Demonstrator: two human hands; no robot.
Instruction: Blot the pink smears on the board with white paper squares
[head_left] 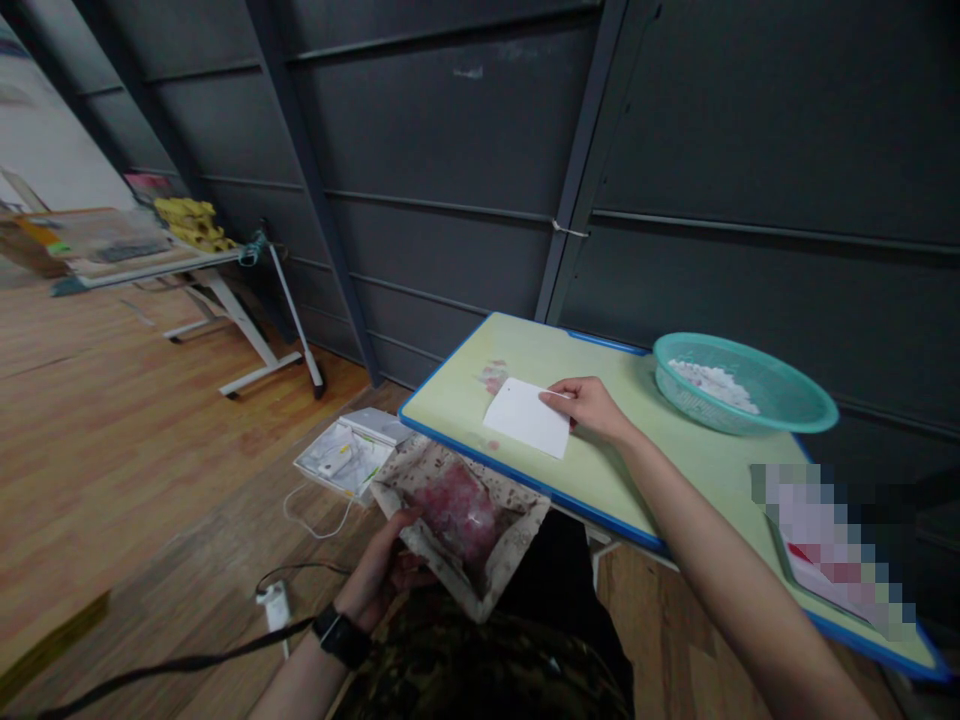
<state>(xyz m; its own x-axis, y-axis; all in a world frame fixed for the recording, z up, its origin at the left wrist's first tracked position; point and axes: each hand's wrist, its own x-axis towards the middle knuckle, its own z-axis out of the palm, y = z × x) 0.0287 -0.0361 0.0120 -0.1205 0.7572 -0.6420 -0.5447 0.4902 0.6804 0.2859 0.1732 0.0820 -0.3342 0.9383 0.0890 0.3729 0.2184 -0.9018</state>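
My left hand (397, 560), with a dark watch on the wrist, is closed on the near left rim of an open, speckled off-white box (442, 550). The box sits over my lap, just below the table edge, and a pinkish-red mass (463, 510) with whitish patches lies inside it. On the pale yellow tabletop, my right hand (589, 405) pinches the right end of a flat white card (529, 415) between thumb and fingers. The card has a small hole near its far left corner. Pinkish smears (493, 377) mark the tabletop just beyond the card.
The blue-edged table (615, 370) bears a turquoise plastic basket (795, 395) of white pieces and a partly blurred-out flat object (832, 580). On the floor are an open white case (341, 455) and a power strip (274, 605). Another table (142, 265) stands far left; dark panels rise behind.
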